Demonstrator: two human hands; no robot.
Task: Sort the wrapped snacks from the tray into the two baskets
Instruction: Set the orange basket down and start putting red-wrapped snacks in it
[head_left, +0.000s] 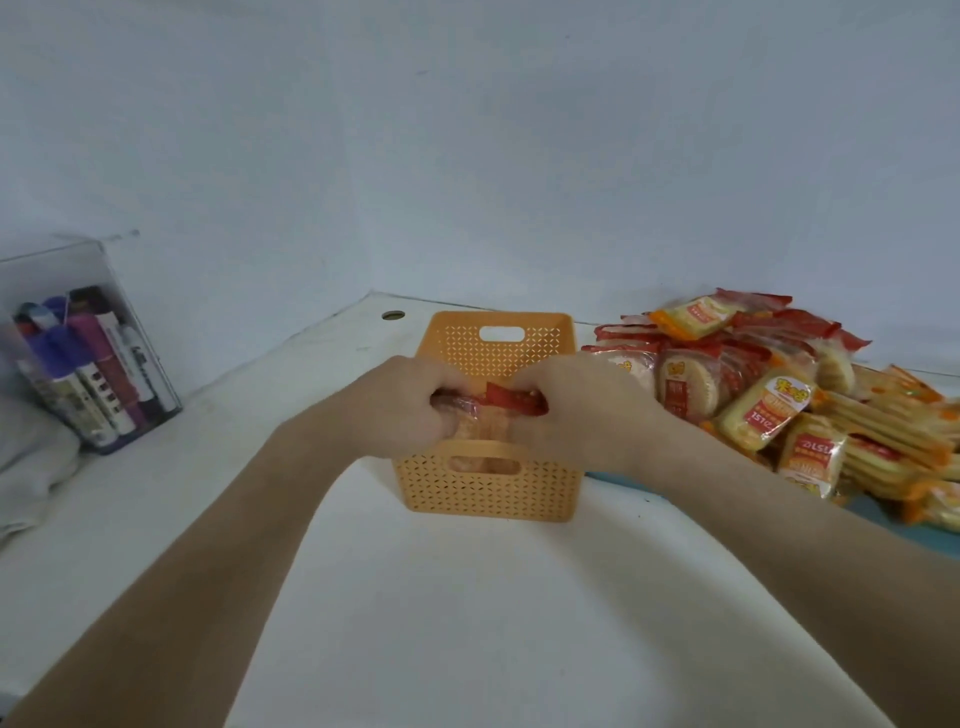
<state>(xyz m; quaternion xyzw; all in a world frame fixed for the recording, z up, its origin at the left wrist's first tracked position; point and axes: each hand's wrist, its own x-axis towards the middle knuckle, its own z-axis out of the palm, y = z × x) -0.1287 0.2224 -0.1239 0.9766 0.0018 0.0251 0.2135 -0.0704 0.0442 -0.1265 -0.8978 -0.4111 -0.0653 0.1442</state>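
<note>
Both hands, left hand (415, 402) and right hand (582, 410), are pinched shut on one red-wrapped snack (498, 402), held crosswise right over the orange basket (493, 488), so it just goes straight down; the snack pile (769, 395) sits on the bench right of the right hand

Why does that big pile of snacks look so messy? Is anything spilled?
The wrapped snacks lie heaped and crisscrossed on the blue tray, and some hang over its near edge. None have fallen off the table. Both hands hold one snack over the orange basket.
</note>
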